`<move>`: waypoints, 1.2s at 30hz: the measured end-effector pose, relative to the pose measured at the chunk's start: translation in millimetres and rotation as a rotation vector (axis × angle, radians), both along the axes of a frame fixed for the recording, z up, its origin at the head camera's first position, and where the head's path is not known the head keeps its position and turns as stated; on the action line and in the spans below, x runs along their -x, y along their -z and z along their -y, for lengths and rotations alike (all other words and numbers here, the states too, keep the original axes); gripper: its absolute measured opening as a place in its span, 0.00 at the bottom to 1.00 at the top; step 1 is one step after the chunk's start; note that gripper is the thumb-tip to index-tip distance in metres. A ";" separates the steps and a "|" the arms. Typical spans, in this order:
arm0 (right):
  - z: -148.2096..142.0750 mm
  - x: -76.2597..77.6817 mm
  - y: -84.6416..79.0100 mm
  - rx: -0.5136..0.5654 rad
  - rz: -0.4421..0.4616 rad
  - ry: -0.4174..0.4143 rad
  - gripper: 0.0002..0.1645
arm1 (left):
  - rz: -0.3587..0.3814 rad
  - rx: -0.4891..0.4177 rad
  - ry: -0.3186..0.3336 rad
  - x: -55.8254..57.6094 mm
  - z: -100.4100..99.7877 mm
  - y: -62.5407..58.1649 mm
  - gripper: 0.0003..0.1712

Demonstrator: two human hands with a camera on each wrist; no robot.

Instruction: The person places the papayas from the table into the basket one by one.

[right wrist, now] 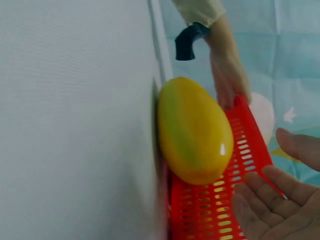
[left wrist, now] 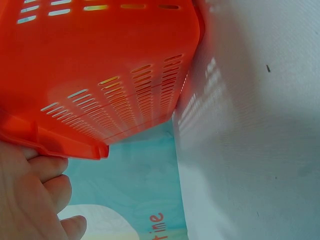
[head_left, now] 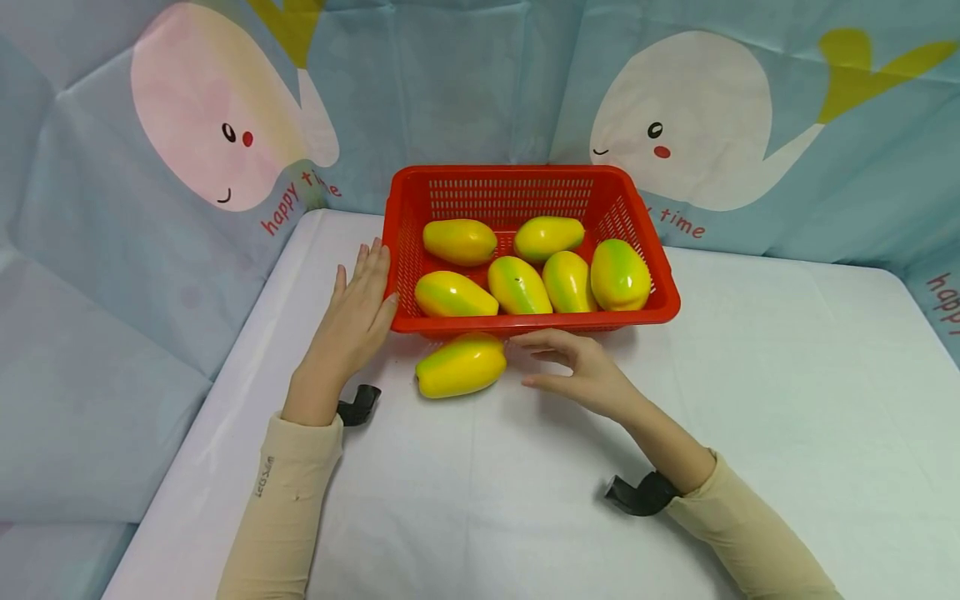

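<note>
A red plastic basket (head_left: 536,324) stands at the back of the table with several yellow-green papayas (head_left: 459,242) inside. My left hand (head_left: 352,312) lies along the basket's left rim with fingers extended; in the left wrist view its fingertips (left wrist: 55,192) are right at the rim. One more papaya (head_left: 461,365) lies on its side on the white cloth, just in front of the basket. To its right is my right hand (head_left: 577,371), thumb and fingers spread apart and nothing between them. In the right wrist view that papaya (right wrist: 192,132) overlaps the basket's slotted wall (right wrist: 240,150).
A white cloth (head_left: 525,517) covers the table. Behind and to the left hangs a pale blue curtain (head_left: 465,83) with whale prints, close behind the basket. A black camera mount (head_left: 641,493) sticks out at each wrist.
</note>
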State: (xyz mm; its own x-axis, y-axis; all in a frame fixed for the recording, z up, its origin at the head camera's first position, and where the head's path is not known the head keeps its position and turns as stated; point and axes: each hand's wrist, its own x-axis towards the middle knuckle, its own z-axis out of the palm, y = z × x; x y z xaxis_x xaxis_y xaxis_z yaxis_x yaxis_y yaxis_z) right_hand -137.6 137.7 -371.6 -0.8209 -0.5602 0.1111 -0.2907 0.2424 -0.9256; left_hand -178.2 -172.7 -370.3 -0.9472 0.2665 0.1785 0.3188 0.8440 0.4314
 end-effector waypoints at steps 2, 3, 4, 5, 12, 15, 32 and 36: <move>2.0 0.3 3.4 -0.023 -0.007 0.003 0.27 | 0.002 0.000 0.000 0.1 0.0 -0.2 0.37; 2.7 0.4 4.9 -0.037 -0.007 0.007 0.27 | 0.004 0.000 -0.001 0.1 -0.2 -0.3 0.37; 3.7 0.6 6.1 -0.052 -0.006 0.009 0.28 | 0.005 0.002 -0.001 0.2 -0.2 -0.4 0.37; 4.6 0.9 7.6 -0.074 0.001 0.013 0.29 | 0.006 0.003 -0.001 0.2 -0.3 -0.5 0.37; 12.2 4.2 13.2 -0.241 -0.032 0.039 0.34 | 0.009 0.013 -0.003 0.0 -0.2 -0.7 0.37; 16.1 5.5 14.5 -0.279 -0.058 0.048 0.35 | 0.010 0.012 -0.001 -0.2 -0.2 -0.6 0.37; 29.2 11.0 18.3 -0.303 -0.099 0.089 0.35 | 0.010 0.010 -0.004 0.1 -0.4 -1.2 0.37; 34.7 11.1 18.2 -0.306 -0.097 0.087 0.36 | 0.014 0.007 -0.005 -0.1 -0.4 -1.1 0.38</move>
State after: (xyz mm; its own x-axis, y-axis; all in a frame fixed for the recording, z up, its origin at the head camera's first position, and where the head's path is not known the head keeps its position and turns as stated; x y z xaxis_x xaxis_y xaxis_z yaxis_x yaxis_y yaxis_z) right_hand -148.6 103.0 -389.7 -0.8611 -0.5077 0.0282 -0.3397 0.5331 -0.7749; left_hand -178.1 -172.3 -369.2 -0.9509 0.2631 0.1632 0.3085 0.8485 0.4300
